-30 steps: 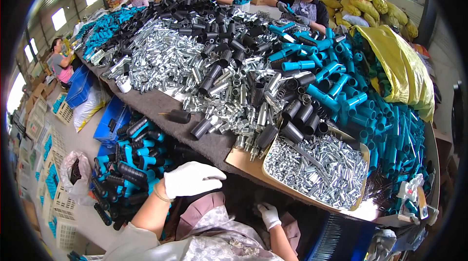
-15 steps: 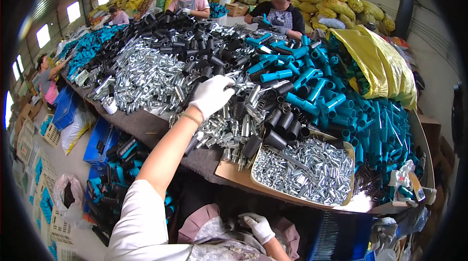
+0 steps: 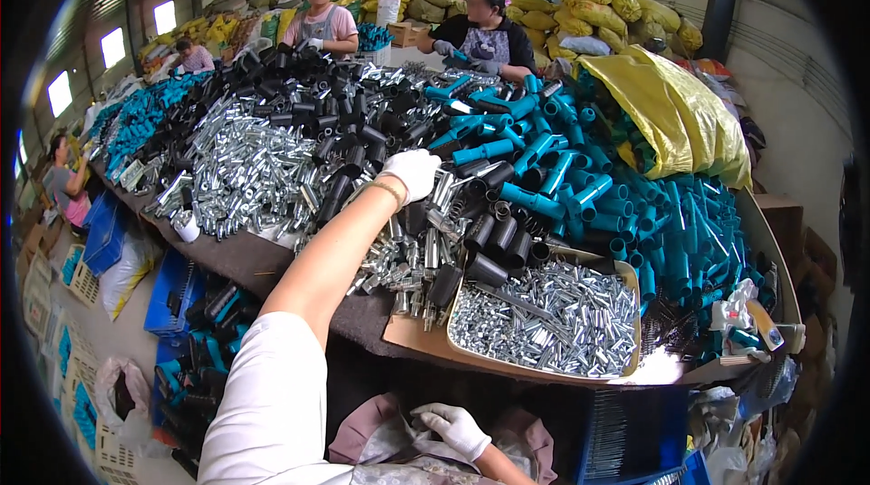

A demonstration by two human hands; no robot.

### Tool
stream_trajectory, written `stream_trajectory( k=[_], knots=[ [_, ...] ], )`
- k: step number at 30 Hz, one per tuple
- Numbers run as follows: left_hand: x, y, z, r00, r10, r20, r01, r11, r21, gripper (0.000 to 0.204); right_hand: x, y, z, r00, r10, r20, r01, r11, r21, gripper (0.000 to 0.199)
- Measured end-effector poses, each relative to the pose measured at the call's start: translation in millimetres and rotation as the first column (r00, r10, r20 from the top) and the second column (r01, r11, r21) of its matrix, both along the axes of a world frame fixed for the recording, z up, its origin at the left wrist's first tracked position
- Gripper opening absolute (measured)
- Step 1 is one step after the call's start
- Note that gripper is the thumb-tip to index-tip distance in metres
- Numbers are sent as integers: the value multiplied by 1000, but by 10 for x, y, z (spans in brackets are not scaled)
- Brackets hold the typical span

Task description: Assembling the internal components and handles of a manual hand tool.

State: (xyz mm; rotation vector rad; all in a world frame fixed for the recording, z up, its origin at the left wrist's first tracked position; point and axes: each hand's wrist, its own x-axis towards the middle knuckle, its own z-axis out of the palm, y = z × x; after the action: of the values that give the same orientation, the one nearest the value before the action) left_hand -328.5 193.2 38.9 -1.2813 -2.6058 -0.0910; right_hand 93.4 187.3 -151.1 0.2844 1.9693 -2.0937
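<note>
My left hand (image 3: 413, 175), in a white glove, reaches into the middle of the heaped parts. Its fingers are bent together over the metal pieces, and anything between them is hidden. Close to it lie silver metal tubes (image 3: 441, 193), coil springs and black plastic sleeves (image 3: 497, 233). Teal plastic tubes (image 3: 482, 151) are piled just beyond and to the right. My right hand (image 3: 456, 431), gloved too, rests low over my apron (image 3: 365, 431). Its fingers extend loosely to the left, and I see nothing in them.
A shallow tray (image 3: 636, 322) of small metal pins stands at the table's near edge. A yellow sack (image 3: 684, 113) spills teal parts at right. Blue crates (image 3: 172, 290) sit below the table at left. Two people work across the heap, others further left.
My left hand has shifted rightward over the heap, its fingers now more bunched. My right hand has moved slightly left on my lap. The whole view has turned a little to the right.
</note>
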Motion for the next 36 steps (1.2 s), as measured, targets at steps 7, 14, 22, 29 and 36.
stream_trajectory(
  k=[7, 14, 22, 29, 36],
  knots=[
    [322, -411, 191, 992, 46, 119, -61, 990, 124, 30, 124, 102, -12, 1000, 1, -15, 0, 998, 65, 27],
    [883, -1233, -41, 999, 24, 37, -43, 696, 717, 27, 32, 0, 149, 995, -5, -103, 3, 1000, -21, 26],
    [1990, -1234, -75, 844, -295, 449, -368, 291, 883, 36, -354, -26, 842, 976, -96, -194, 20, 932, -363, 36],
    [2512, -562, -266, 877, -435, 205, 12, 446, 895, 28, -296, 201, 1219, 831, -467, -302, 216, 771, -598, 56],
    [2609, -641, -404, 910, -401, 107, 175, 603, 778, 29, -200, 275, 1074, 840, -492, -230, 225, 700, -678, 79]
  ],
)
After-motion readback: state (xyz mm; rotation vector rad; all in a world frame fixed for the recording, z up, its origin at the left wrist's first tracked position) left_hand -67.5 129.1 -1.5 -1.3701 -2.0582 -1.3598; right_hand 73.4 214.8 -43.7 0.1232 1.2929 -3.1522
